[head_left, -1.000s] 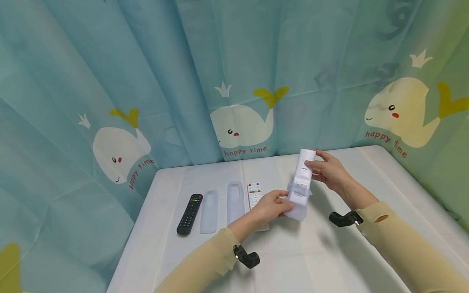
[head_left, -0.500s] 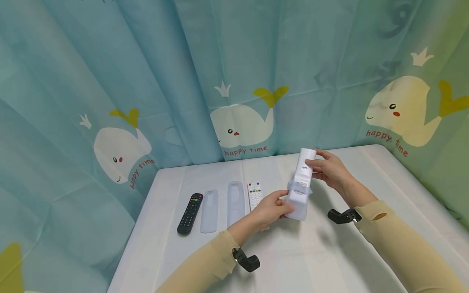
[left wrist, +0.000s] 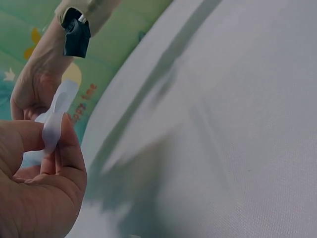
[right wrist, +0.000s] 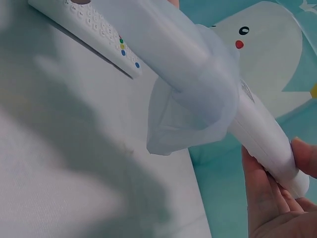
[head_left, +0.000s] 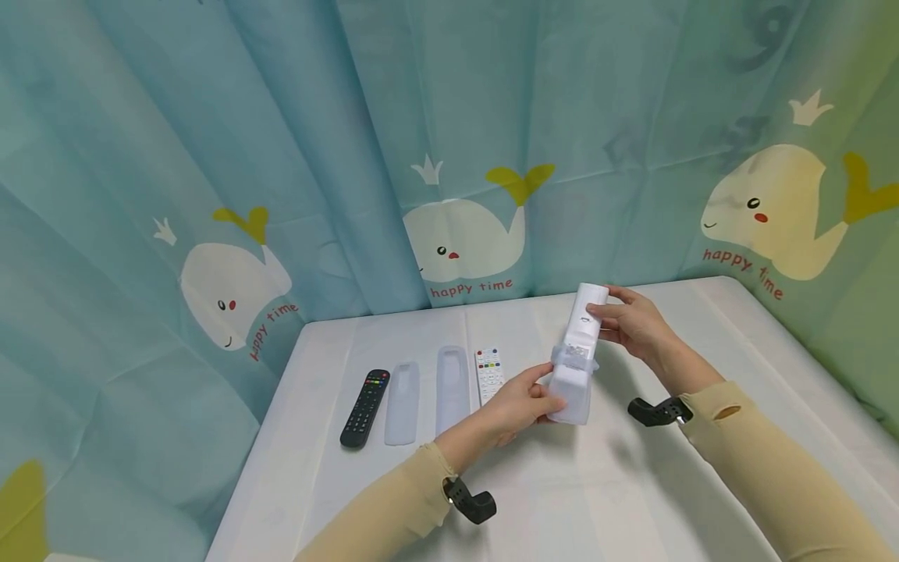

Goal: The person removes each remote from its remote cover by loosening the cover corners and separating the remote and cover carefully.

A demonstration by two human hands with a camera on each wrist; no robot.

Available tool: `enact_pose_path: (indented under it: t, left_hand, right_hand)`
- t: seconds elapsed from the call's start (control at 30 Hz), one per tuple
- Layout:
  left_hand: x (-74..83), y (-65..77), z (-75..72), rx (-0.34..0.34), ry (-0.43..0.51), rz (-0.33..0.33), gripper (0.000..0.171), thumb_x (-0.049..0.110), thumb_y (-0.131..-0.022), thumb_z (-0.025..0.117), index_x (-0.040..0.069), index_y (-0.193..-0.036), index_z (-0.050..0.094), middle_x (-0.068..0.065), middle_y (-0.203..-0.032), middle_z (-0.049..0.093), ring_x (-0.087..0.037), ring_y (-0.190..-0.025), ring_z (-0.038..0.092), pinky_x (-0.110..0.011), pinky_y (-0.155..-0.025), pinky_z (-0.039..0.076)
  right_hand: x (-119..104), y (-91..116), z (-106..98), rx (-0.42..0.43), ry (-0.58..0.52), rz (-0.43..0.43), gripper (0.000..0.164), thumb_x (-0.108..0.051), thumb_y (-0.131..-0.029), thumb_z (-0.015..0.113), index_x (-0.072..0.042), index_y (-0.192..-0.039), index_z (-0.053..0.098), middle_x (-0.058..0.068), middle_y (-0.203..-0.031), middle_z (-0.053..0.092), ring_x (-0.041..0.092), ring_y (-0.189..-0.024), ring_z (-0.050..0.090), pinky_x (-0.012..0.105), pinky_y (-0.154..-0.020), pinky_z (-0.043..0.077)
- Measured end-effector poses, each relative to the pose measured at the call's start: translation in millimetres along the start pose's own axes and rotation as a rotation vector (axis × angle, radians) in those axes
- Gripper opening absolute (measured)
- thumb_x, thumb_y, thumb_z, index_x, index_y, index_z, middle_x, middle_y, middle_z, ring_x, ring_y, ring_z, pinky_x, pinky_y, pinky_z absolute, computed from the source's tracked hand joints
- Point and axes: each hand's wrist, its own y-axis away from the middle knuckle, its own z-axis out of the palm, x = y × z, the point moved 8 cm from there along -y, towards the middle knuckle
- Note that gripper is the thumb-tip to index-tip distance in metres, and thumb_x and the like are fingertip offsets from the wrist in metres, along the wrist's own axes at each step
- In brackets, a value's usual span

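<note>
A white remote control (head_left: 585,318) is held tilted above the table, its back face showing. A translucent silicone sleeve (head_left: 572,402) covers its lower part, and the sleeve's mouth is folded back in a loose cuff around the remote's middle. My left hand (head_left: 518,403) pinches the sleeve near its lower end between thumb and fingers. At the upper end my right hand (head_left: 634,326) grips the remote, thumb on the back face. In the right wrist view the bare part of the remote (right wrist: 267,136) sticks out of the flared sleeve (right wrist: 198,89).
A black remote (head_left: 365,409) lies at the table's left. Beside it are two translucent sleeves, a shorter one (head_left: 403,404) and a longer one (head_left: 453,386). Another white remote (head_left: 488,370) lies face up, partly hidden by my left hand. A printed curtain (head_left: 463,94) hangs behind the table.
Both hands keep their hold and have barely moved. The sleeve's lower end, crumpled a second ago, now looks straighter. The remote's upper end has shifted slightly up and to the right.
</note>
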Motion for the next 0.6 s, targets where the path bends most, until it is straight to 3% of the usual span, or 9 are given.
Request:
enact_pose_path:
  t: [0.37,0.6]
  left_hand:
    - [-0.4,-0.1,4.1,-0.127,0.038,0.003,0.074,0.000,-0.095,0.070,0.017,-0.159,0.037,-0.008,-0.103,0.071,-0.020,-0.101,0.066,-0.039,-0.088,0.057]
    - [-0.4,3.2,8.5,-0.207,0.004,-0.016,0.082,-0.001,-0.095,0.070,0.023,-0.162,0.030,-0.007,-0.102,0.072,-0.020,-0.099,0.065,-0.037,-0.081,0.057]
  right_hand:
    - [3.4,-2.6,-0.4,-0.014,0.042,0.003,0.084,-0.015,-0.101,0.066,-0.006,-0.164,0.011,0.019,-0.136,0.045,0.009,-0.084,0.069,0.027,-0.078,0.060]
    - [5.0,-4.7,-4.0,-0.016,0.066,0.005,0.085,-0.019,-0.102,0.066,-0.007,-0.164,0.009,0.021,-0.141,0.043,0.009,-0.084,0.069,0.027,-0.077,0.060]
